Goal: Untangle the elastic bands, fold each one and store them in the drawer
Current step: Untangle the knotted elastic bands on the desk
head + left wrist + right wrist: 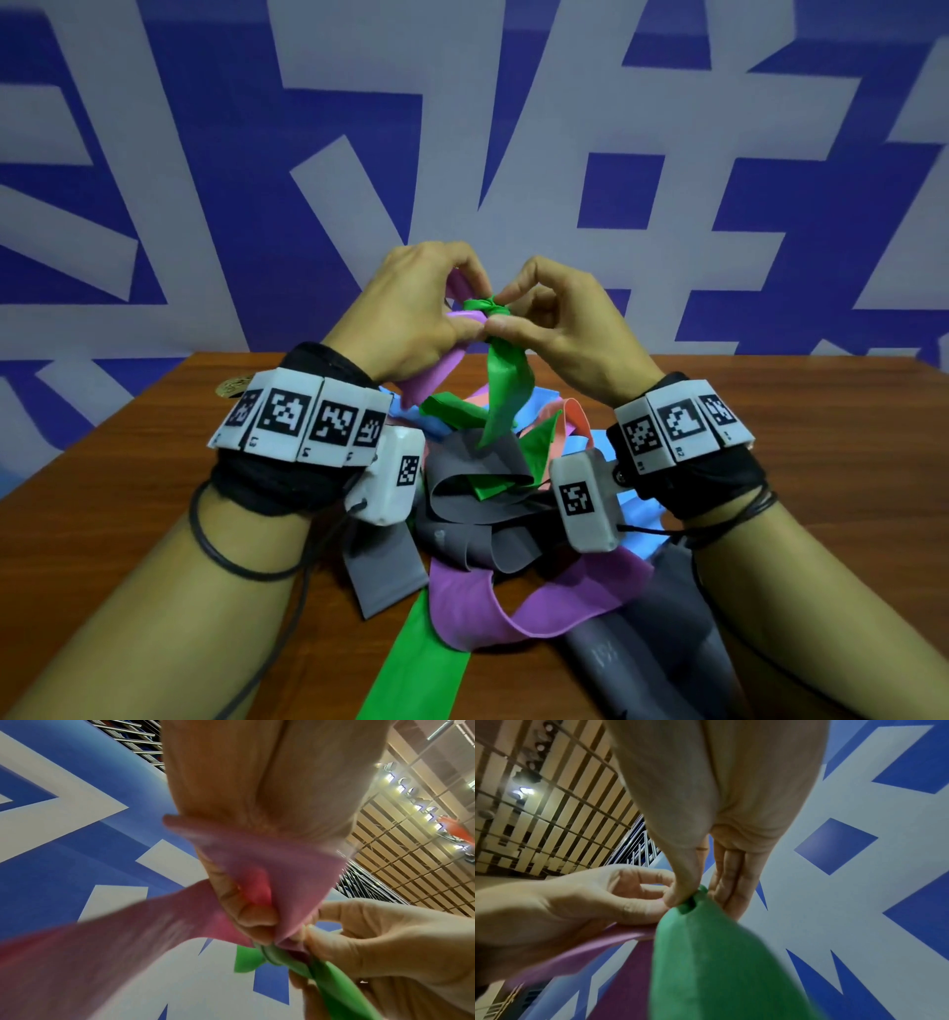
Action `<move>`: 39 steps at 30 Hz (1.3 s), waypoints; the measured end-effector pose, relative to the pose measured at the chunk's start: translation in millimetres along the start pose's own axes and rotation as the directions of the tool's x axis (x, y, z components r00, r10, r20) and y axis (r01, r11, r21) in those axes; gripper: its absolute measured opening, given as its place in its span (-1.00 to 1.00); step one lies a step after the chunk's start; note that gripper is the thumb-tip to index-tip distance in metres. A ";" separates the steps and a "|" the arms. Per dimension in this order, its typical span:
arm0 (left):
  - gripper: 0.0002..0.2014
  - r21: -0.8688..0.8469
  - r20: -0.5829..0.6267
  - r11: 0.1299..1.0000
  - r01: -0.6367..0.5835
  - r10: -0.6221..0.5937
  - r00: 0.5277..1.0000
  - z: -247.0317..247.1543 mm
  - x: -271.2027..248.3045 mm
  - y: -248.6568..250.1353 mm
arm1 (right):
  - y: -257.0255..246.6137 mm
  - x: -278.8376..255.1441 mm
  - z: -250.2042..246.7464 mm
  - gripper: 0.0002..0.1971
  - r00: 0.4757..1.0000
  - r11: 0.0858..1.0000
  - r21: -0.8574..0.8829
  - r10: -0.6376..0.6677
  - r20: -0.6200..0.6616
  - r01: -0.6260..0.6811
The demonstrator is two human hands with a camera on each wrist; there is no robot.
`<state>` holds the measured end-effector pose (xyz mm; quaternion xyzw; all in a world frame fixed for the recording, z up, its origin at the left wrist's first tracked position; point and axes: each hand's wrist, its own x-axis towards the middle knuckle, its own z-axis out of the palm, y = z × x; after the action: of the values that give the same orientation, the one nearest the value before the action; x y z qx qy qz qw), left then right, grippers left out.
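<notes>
Both hands are raised above a tangle of elastic bands on the wooden table point(128, 488). My left hand point(464, 303) pinches the purple band point(436, 375) beside a knot, and its fingers curl round that band point(270, 882). My right hand point(500, 308) pinches the green band point(506, 380) at the knot point(485, 306), thumb and fingers closed on the green band point(695, 902). The green band hangs down into the pile. Grey point(472, 493), blue point(577, 447) and salmon point(572, 411) bands lie heaped below. No drawer is in view.
A blue and white patterned wall point(462, 128) stands right behind the table's far edge. A small round brass object point(233, 386) lies near the far left of the table. Cables run from both wrist devices along my forearms.
</notes>
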<state>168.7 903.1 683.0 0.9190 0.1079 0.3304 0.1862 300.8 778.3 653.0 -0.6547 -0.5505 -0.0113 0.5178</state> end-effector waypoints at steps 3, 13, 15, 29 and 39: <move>-0.77 0.031 0.060 0.999 -0.010 0.008 0.998 1.1 0.3 -1.0 | 0.7 -0.5 1.0 -0.71 1.000 0.998 -0.064 0.004 0.003 -0.004; -0.93 0.006 0.006 0.999 -0.036 0.036 0.999 3.5 0.3 3.7 | -3.7 -1.4 0.6 -0.77 0.998 0.999 -0.051 0.001 -0.062 -0.004; -0.90 0.022 0.005 0.998 -0.052 0.052 0.999 3.0 0.2 3.7 | -4.3 -0.9 -0.7 -0.79 0.998 0.999 -0.034 0.003 -0.062 -0.005; -0.81 -0.045 -0.110 0.998 -0.038 0.033 0.993 -2.6 -1.8 7.9 | -19.5 -2.7 -10.0 -0.85 0.984 0.969 0.246 -0.014 0.179 -0.031; -0.88 0.091 0.002 0.996 -0.010 0.010 1.000 -4.3 -1.3 -0.5 | -4.9 -1.6 1.2 -0.84 0.998 0.983 -0.179 -0.017 0.068 0.029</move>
<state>164.9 904.2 685.1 0.9272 0.1183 0.3256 0.1425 295.9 777.3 654.8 -0.6923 -0.5716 -0.0454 0.4381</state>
